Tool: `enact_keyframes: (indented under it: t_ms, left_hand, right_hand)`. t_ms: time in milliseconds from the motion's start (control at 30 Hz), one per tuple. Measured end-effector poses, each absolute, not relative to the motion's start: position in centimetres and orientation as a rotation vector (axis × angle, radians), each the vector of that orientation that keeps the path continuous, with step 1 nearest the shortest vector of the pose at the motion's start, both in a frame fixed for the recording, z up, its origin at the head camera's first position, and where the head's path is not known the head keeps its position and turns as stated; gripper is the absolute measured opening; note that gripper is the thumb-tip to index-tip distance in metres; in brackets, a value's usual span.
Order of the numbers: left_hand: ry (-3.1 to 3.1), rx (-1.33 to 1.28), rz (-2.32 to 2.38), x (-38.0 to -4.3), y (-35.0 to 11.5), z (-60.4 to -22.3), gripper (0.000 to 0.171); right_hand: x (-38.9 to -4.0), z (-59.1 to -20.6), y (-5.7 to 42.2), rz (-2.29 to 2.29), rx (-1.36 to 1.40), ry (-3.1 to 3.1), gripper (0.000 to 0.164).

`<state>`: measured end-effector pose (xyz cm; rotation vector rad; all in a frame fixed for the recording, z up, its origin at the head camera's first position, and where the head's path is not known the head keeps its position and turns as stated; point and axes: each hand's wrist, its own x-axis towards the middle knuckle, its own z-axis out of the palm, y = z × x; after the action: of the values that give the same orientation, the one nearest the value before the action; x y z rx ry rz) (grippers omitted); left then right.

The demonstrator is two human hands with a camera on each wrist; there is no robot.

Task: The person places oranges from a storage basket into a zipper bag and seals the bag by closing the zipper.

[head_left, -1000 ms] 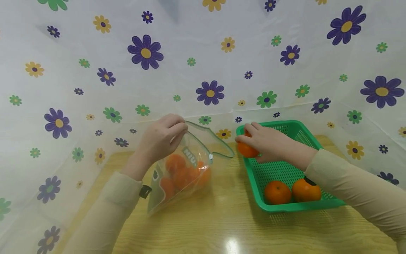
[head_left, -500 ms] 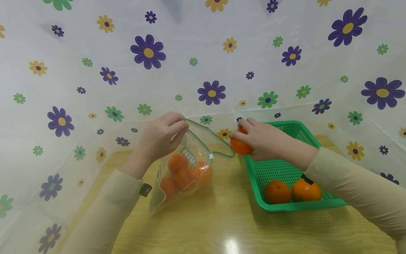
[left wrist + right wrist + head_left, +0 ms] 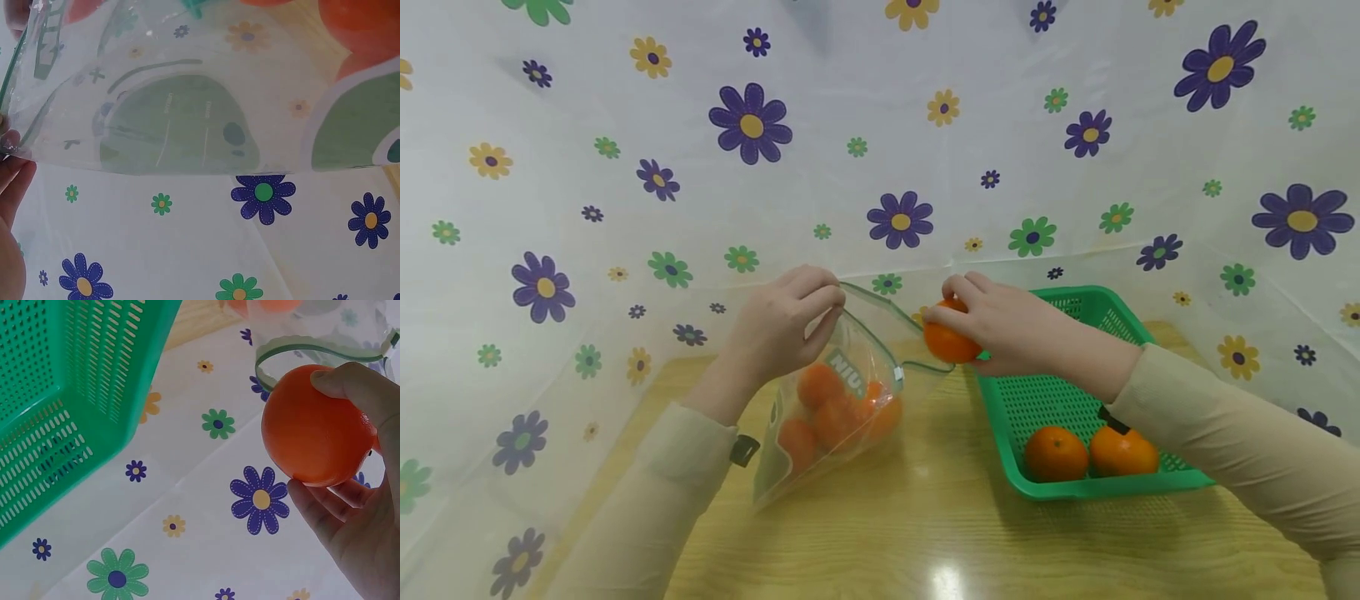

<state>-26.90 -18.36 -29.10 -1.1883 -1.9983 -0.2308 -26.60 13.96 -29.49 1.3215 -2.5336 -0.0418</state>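
My left hand (image 3: 786, 321) pinches the upper edge of a clear zip bag (image 3: 808, 500) and holds its mouth slightly apart. Several oranges (image 3: 835, 421) lie inside the bag, seen through the plastic. In the left wrist view the bag's green print (image 3: 181, 125) fills the upper part, with my fingertips at the left edge. My right hand (image 3: 1011, 325) grips an orange (image 3: 951, 333) right at the bag's opening; in the right wrist view that orange (image 3: 315, 428) sits between thumb and fingers, overlapping the green zip strip (image 3: 300, 347).
A green plastic basket (image 3: 992, 425) stands on the wooden table (image 3: 880, 533) at the right. Two oranges (image 3: 1056, 454) lie at its near end, side by side. Behind the table hangs a white sheet (image 3: 820, 183) printed with flowers.
My right hand has carried the orange left, out over the basket's edge to the bag's mouth. My left hand and the bag have hardly moved.
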Motion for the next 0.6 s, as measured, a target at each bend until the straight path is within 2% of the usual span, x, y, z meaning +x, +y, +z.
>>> enact_keyframes:
  t_ms: [600]
  left_hand:
    - [-2.004, -1.200, -0.230, -26.8, -18.1, -29.1, 0.007]
  right_hand:
    - [-26.3, -29.8, 12.5, 0.039, 1.344, -2.521, 0.074]
